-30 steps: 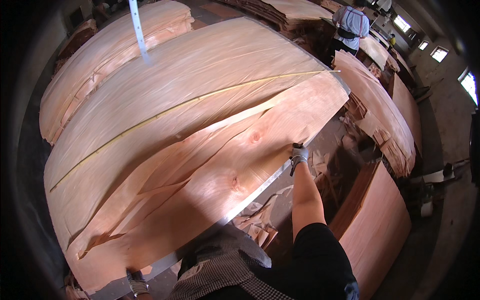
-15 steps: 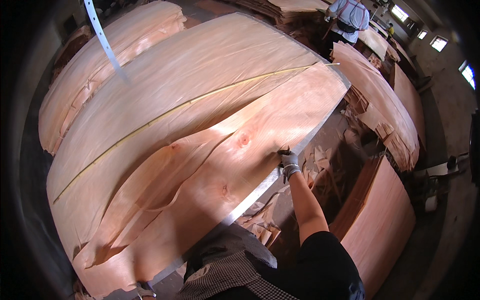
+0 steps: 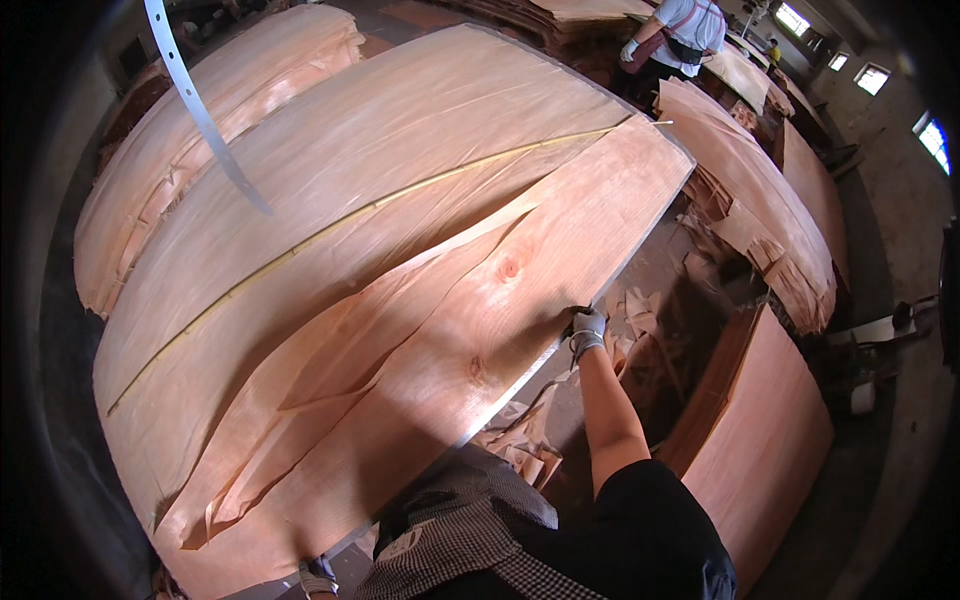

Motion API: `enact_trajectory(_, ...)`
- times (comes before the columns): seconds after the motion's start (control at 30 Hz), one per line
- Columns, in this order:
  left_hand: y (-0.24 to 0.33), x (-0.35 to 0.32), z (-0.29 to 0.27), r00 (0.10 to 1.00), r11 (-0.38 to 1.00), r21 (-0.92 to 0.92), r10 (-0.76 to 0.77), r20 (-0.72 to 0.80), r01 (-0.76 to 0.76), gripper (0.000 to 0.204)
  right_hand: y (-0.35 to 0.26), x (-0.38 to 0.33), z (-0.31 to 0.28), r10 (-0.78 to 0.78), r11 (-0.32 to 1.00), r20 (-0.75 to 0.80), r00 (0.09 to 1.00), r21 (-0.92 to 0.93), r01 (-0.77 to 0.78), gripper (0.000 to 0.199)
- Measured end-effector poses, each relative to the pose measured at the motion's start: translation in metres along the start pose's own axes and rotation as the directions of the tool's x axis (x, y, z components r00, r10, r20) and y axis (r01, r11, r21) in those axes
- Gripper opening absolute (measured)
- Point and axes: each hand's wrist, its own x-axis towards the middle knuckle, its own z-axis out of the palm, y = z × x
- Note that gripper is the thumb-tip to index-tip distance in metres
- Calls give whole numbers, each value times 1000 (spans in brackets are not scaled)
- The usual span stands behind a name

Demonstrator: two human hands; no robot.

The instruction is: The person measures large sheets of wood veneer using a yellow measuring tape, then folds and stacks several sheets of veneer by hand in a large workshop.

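A thin wood veneer sheet (image 3: 520,310) with two round knots lies along the near side of a big veneer stack (image 3: 420,110). Its far part is rippled and split into wavy overlapping strips. My right hand (image 3: 587,332), in a grey-white glove with dark fingertips, is closed on the sheet's near edge. Down at the lower left my gloved left hand (image 3: 318,577) is at the same edge; its fingers are mostly hidden. Across the stack, beyond the rippled wood, stretches a thin yellow pole (image 3: 300,247).
A perforated metal strip (image 3: 190,95) hangs over the stack at upper left. Other veneer piles stand at left (image 3: 220,90) and right (image 3: 760,200). Reddish boards (image 3: 760,440) lean at lower right. Torn veneer scraps (image 3: 530,440) litter the floor. Another person (image 3: 690,30) stands at the back.
The veneer sheet has shifted right toward the near edge, and its ripples have changed shape. Both my hands moved slightly right. The hanging strip reaches lower, and the other person's arm has moved.
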Motion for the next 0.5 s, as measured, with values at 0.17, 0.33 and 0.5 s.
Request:
enact_trajectory(0.17, 2, 13, -15, 998, 999, 32, -32, 45, 31, 36, -6, -15, -8, -2, 1000, -26, 1000, -6, 2, 20)
enact_trajectory(0.33, 7, 31, -29, 838, 968, 250, -119, 533, -22, 36, -13, -13, -5, 7, 996, -6, 1000, 86, -6, 22)
enact_trajectory(0.5, -18, -8, 16, 982, 944, -290, -120, 149, 160, 40, 12, 17, 0, 29, 997, 34, 999, 66, -31, 14)
